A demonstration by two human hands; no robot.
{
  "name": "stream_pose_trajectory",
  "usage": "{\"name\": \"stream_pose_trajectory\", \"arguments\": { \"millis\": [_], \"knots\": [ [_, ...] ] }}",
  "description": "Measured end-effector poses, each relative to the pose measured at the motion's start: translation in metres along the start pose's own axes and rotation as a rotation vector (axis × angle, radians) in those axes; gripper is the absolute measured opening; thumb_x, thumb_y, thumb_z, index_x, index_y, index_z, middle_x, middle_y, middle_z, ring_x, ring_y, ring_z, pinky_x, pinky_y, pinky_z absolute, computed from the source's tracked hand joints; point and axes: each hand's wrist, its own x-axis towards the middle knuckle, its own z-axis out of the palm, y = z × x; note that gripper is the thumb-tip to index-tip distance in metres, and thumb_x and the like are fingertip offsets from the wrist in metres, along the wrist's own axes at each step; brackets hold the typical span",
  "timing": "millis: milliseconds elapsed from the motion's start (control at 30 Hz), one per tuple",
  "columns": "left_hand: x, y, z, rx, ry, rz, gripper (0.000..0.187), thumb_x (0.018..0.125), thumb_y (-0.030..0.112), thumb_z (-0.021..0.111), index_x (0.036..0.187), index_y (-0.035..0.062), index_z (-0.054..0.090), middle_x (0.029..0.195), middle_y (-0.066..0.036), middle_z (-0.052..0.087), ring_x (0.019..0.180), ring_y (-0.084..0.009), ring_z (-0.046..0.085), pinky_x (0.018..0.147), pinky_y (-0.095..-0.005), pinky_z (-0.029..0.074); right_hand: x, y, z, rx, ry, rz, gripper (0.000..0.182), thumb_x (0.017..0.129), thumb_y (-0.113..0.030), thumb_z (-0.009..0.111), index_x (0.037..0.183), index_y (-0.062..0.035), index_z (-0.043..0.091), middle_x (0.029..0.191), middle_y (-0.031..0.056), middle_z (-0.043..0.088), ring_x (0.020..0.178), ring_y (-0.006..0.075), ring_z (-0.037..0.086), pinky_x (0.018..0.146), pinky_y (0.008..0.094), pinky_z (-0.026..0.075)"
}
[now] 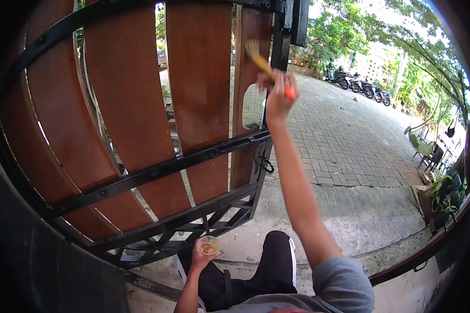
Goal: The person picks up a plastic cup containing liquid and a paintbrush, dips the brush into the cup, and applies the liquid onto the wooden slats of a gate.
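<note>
My right hand (279,93) is raised at the gate's edge, fingers wrapped round the handle of a paintbrush (262,63). The handle is yellowish with an orange-red end, and the pale bristles overlap the narrow outermost brown slat (255,31) of the gate. Low down near my knee, my left hand (201,255) grips a small clear plastic cup (209,245) with some amber-brown liquid in the bottom. Wide brown wooden slats (199,73) in a black metal frame (193,159) make up the gate, which fills the left of the view.
A black latch with a ring (267,166) juts from the gate's edge beside my right forearm. Beyond lies a paved yard (339,130) with several parked motorbikes (368,87). A concrete step (360,208) runs below, and potted plants (444,193) stand at the right.
</note>
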Motion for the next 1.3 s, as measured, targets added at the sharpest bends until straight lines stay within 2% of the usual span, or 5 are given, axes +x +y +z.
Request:
{"name": "stream_pose_trajectory", "arguments": {
  "millis": [67,167,400,567,1300],
  "knots": [
    [0.002,0.007,0.002,-0.007,-0.002,-0.007,0.072,0.059,0.016,0.092,0.117,0.0029,0.051,0.102,-0.01,0.064,0.093,-0.0187,0.065,0.085,-0.0326,0.053,-0.046,-0.012,-0.025,0.018,0.069,0.197,0.016,0.096,-0.01,0.05,0.084,-0.0012,0.045,0.072,0.0224,0.065,0.051,0.0219,0.062,0.044,0.0287,0.047],
    [0.002,0.004,0.001,-0.053,0.023,-0.031,0.071,0.06,0.014,0.092,0.117,0.0031,0.051,0.104,-0.01,0.063,0.095,-0.0184,0.064,0.086,-0.0323,0.053,-0.056,-0.023,-0.05,0.019,0.122,0.144,0.017,0.097,-0.011,0.048,0.083,-0.0008,0.046,0.071,0.0226,0.064,0.049,0.0214,0.061,0.041,0.0278,0.045],
    [-0.006,0.013,0.001,-0.432,0.14,-0.388,0.073,0.059,0.002,0.089,0.12,0.0048,0.049,0.112,-0.009,0.06,0.102,-0.0198,0.062,0.091,-0.0334,0.052,0.089,-0.054,0.037,0.17,0.024,0.115,0.013,0.089,-0.004,0.049,0.078,0.0007,0.046,0.067,0.021,0.064,0.051,0.0225,0.062,0.044,0.0294,0.047],
    [0.002,-0.005,-0.007,-0.727,0.169,-0.556,0.067,0.068,-0.008,0.08,0.123,0.0065,0.046,0.113,-0.011,0.06,0.098,-0.0227,0.066,0.081,-0.0372,0.058,0.084,-0.05,0.044,0.255,0.063,0.005,0.01,0.091,-0.005,0.049,0.083,0.0003,0.046,0.07,0.023,0.066,0.054,0.0244,0.065,0.045,0.0291,0.048],
    [0.002,-0.041,-0.024,-0.886,0.175,-0.539,0.07,0.068,-0.012,0.076,0.128,0.0081,0.046,0.112,-0.009,0.06,0.103,-0.024,0.063,0.085,-0.0398,0.055,0.033,-0.048,0.031,0.179,0.054,0.054,0.011,0.091,-0.006,0.049,0.084,0.0022,0.049,0.071,0.0243,0.065,0.052,0.0252,0.064,0.042,0.0302,0.048]
  ]
}}
